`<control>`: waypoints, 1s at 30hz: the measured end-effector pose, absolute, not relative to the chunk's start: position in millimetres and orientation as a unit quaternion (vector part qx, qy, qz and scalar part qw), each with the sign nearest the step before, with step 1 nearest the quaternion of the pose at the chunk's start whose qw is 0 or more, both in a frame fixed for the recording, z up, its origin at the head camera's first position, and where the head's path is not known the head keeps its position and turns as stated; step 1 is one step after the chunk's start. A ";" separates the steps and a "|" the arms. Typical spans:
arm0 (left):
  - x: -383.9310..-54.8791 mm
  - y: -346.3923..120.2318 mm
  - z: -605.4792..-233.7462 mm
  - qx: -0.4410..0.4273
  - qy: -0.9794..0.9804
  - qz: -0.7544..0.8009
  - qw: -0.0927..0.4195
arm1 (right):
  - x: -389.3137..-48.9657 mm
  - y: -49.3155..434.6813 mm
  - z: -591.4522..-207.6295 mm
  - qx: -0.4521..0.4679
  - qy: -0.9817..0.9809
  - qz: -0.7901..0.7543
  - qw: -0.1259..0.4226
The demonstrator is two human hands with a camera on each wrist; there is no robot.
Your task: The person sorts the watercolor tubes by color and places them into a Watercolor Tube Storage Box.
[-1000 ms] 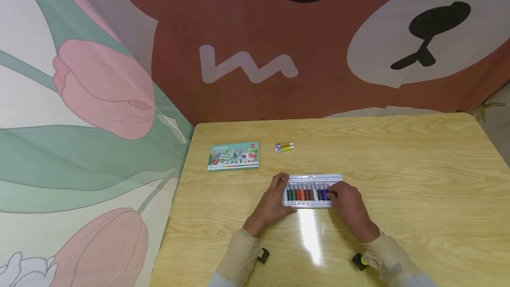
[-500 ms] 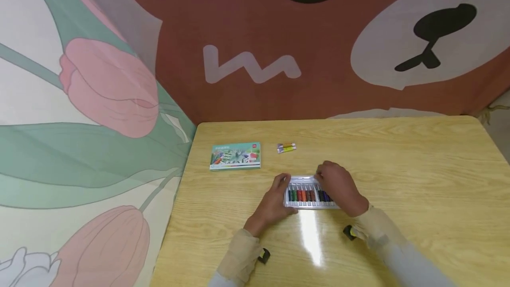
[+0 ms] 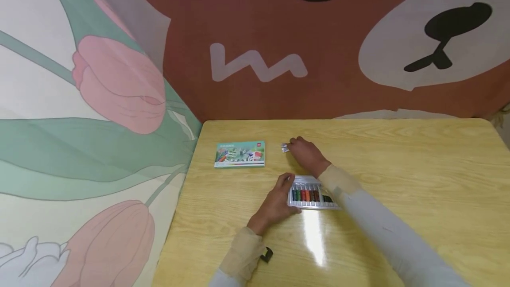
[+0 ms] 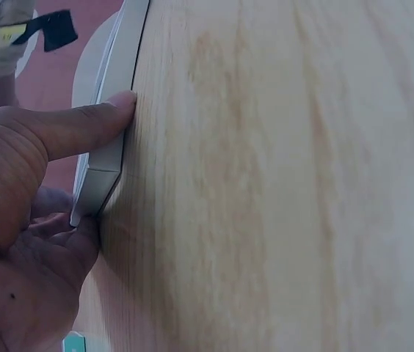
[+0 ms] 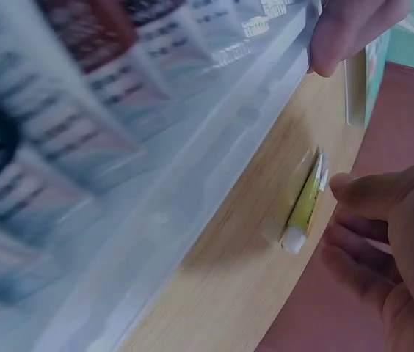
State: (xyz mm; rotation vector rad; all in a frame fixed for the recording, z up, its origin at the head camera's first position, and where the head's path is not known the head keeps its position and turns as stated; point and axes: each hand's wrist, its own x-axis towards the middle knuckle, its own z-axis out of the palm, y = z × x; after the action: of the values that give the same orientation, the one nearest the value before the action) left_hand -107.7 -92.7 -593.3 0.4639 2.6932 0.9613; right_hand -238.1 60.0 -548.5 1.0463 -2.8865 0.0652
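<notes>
My left hand [image 3: 275,203] grips the left end of a clear plastic tray [image 3: 303,180] that holds several paint tubes [image 3: 307,195] in a row. In the left wrist view, the thumb lies along the side wall of the tray [image 4: 106,165] and the fingers are at its corner. My right hand [image 3: 307,156] reaches past the tray to the loose paint tubes [image 3: 284,147] at the back. In the right wrist view, a yellow paint tube [image 5: 306,205] lies on the table, with the right hand [image 5: 412,242] beside it, thumb and fingers apart and holding nothing.
A flat green paint box [image 3: 240,155] with a printed picture lies at the back left of the wooden table [image 3: 418,189]. Printed cloth [image 3: 255,96] hangs behind the table and along its left side. The right forearm [image 3: 382,220] passes over the tray's right end.
My right hand has moved from the tray's right end, over its upper edge, to the loose paint tubes farther back. The left hand keeps its grip on the tray.
</notes>
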 end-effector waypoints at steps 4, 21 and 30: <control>-108.3 -91.7 -592.8 0.161 0.923 0.330 0.116 | -244.7 53.8 -550.3 0.346 -0.937 0.022 0.034; -106.4 -90.1 -591.0 0.148 0.920 0.337 0.132 | -243.5 53.0 -556.6 0.347 -0.936 0.051 0.024; -105.6 -89.3 -589.9 0.136 0.922 0.335 0.140 | -242.6 56.8 -558.1 0.357 -0.932 0.058 0.000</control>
State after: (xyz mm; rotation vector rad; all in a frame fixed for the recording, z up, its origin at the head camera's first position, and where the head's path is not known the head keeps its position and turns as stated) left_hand -105.6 -89.3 -589.9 0.3935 2.6638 0.9673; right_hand -242.6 56.8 -558.1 1.1217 -2.9287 0.1830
